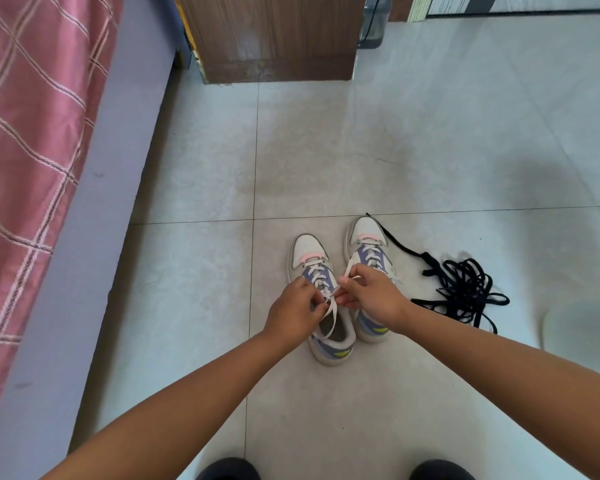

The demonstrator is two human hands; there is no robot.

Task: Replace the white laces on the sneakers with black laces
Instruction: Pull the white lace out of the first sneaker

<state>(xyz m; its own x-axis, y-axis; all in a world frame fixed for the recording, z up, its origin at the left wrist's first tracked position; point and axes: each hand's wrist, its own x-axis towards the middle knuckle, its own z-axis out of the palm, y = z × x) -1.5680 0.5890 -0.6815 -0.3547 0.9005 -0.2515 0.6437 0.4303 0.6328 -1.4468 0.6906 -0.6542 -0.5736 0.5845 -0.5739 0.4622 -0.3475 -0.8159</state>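
White laces (321, 275) run up the left sneaker (321, 303), and both hands meet over its knot, near the collar. The left hand (293, 311) has its fingers curled around one lace end; the right hand (369, 297) pinches the other strand between thumb and fingertips, so each grip is closed on lace, with no slack hand. From the grips, the shoe's long axis runs straight away from the person, toe far and heel near, and a loose end trails back from the left grip into the shoe's opening. By my reading the knot is being undone, and the coming pull goes outward to either side of that axis. The right sneaker (368, 271) stands just beyond and beside the right grip, touching its mate, also laced in white. Black laces (461, 285) lie in a tangle on the floor (326, 150) to the right of the right grip, nearer that hand, one end reaching up alongside the right shoe's toe. No brand mark or writing on either shoe can be read.
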